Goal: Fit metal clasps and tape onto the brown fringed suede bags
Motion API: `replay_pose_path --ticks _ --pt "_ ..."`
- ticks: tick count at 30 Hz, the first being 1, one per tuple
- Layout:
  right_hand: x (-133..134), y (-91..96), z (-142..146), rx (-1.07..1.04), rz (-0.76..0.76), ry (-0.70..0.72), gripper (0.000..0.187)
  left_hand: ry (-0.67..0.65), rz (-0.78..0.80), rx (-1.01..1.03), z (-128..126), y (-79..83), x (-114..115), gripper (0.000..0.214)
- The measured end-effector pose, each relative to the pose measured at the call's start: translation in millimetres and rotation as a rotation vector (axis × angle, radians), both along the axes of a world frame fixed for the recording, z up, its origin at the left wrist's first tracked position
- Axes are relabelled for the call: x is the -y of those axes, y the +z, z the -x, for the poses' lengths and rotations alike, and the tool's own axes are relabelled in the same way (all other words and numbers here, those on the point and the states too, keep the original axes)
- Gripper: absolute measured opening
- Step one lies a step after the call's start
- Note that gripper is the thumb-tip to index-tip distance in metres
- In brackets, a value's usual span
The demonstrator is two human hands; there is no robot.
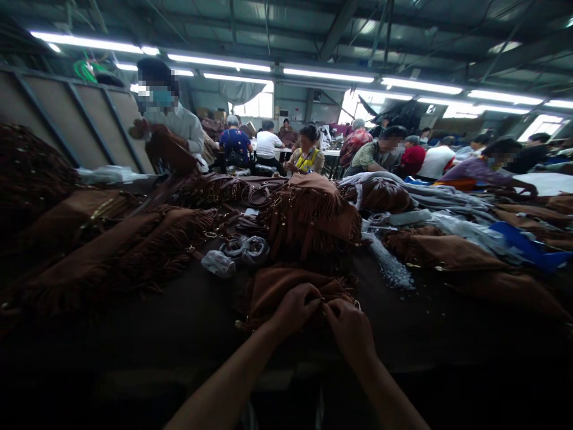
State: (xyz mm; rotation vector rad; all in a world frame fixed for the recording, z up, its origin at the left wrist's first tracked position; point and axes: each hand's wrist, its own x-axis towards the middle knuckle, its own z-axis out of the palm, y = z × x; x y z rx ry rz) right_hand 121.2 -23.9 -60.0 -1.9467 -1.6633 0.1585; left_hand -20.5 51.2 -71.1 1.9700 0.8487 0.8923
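A brown fringed bag (273, 289) lies on the dark table in front of me, with gold-coloured metal fittings at its near corners. My left hand (298, 307) rests over its near edge, thumb and fingers pinched together. Close beside it, my right hand (349, 322) pinches at the same spot from the right. A small shiny piece of metal shows between the fingertips of both hands, too small to name. The fingers hide most of it.
More brown fringed bags are piled behind (313, 194), at left (116, 245) and at right (452, 251). Plastic-wrapped coils (255, 249) and a clump of clear plastic strands (387, 260) lie nearer. Across the table a person (188, 128) holds a brown bag; several others work beyond.
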Motion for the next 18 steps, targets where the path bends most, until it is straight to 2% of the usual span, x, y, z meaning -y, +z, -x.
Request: replay_pose_path --ticks 7,12,14,18 --pt "-1 -2.1 8 0.046 -0.078 -0.009 0.027 -0.03 0.108 0.053 1 5.6 -7 0.019" --pt "-2 -14.1 7 0.027 -0.112 0.0 0.029 -0.154 0.184 -0.027 -3 8.3 -18 0.022" --pt "-2 -15.5 4 0.005 -0.102 0.0 0.029 -0.136 0.147 -0.072 -5 8.6 -17 0.021" --pt "-2 -7.3 2 -0.009 -0.104 0.044 0.021 0.008 0.023 -0.199 -7 9.9 -11 0.022"
